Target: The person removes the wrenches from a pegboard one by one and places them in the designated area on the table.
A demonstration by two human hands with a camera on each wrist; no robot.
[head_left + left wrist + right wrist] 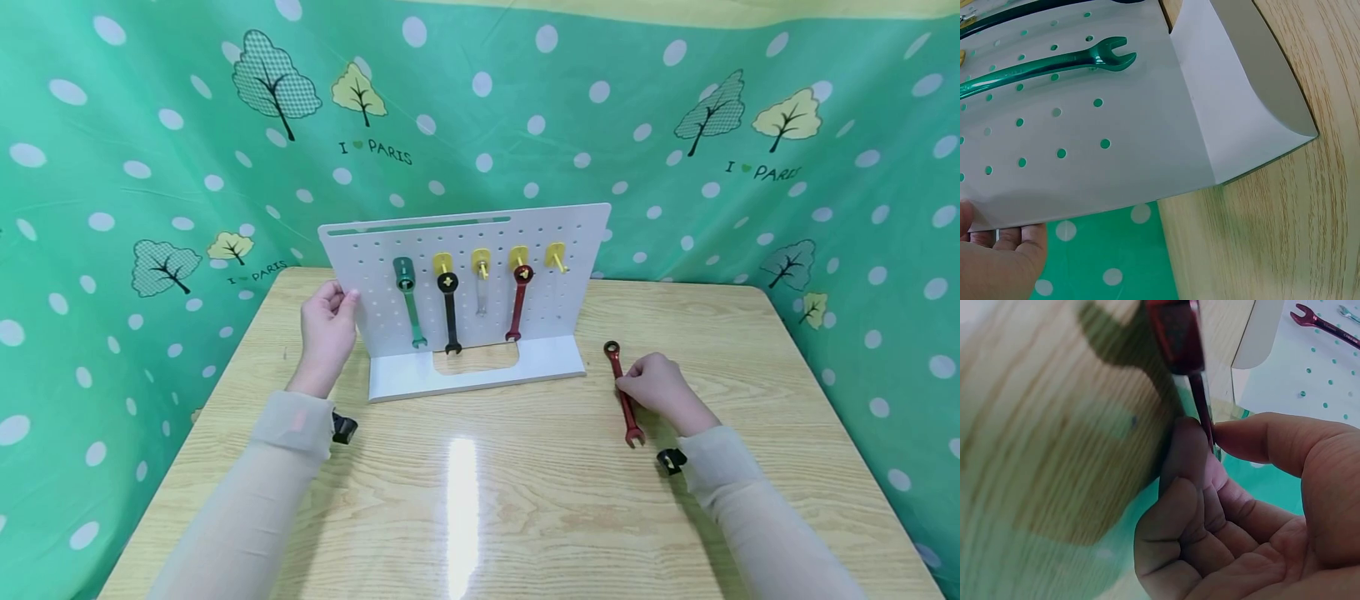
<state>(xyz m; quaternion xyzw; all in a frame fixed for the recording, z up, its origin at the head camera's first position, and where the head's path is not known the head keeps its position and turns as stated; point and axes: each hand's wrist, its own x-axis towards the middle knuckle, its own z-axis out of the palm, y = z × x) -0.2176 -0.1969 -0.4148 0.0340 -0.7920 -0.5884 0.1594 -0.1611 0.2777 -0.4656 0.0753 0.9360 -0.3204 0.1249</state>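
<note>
My left hand (328, 333) grips the left edge of a white pegboard (360, 329), thumb in front and fingers behind it, as the left wrist view shows. Between thumb and fingers my right hand (663, 387) pinches a dark red combination wrench (626, 408), right of the board. Its ring end points to the back, its open jaw to the front, and in the right wrist view the wrench (1179, 337) is edge-on over the table. On the board hang a green wrench (412, 317), a black wrench (450, 312), a silvery wrench (482, 300) and another red wrench (518, 304).
A yellow hook (556, 257) sits at the right end of the board's row. The board's white base (405, 379) rests on a wooden table (555, 483). Green dotted cloth (480, 125) surrounds the table's back and sides. A small black camera is on each wrist.
</note>
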